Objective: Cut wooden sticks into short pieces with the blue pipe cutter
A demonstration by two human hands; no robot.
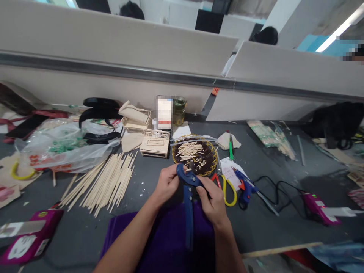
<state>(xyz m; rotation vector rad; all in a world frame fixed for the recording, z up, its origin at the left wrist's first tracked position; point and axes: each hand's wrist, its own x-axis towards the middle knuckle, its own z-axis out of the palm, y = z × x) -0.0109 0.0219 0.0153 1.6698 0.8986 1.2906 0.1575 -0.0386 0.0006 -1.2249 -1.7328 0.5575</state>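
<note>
My right hand (214,201) grips the handles of a blue cutter (188,197), whose jaw points up toward the basket. My left hand (167,182) pinches a small wooden stick piece at the cutter's jaw. Just beyond both hands stands a round wire basket (178,146) holding cut stick pieces (189,150) and tiny offcuts. A heap of long wooden sticks (105,182) lies to the left of my left hand. A purple cloth (159,242) lies under my forearms.
Small wooden models (155,144) stand behind the basket. Yellow-handled scissors (226,186), a blue glue gun (246,186) and a pink glue gun (317,204) lie to the right. A plastic bag (65,149) and pink box (28,239) lie left. A partition wall (113,41) runs behind.
</note>
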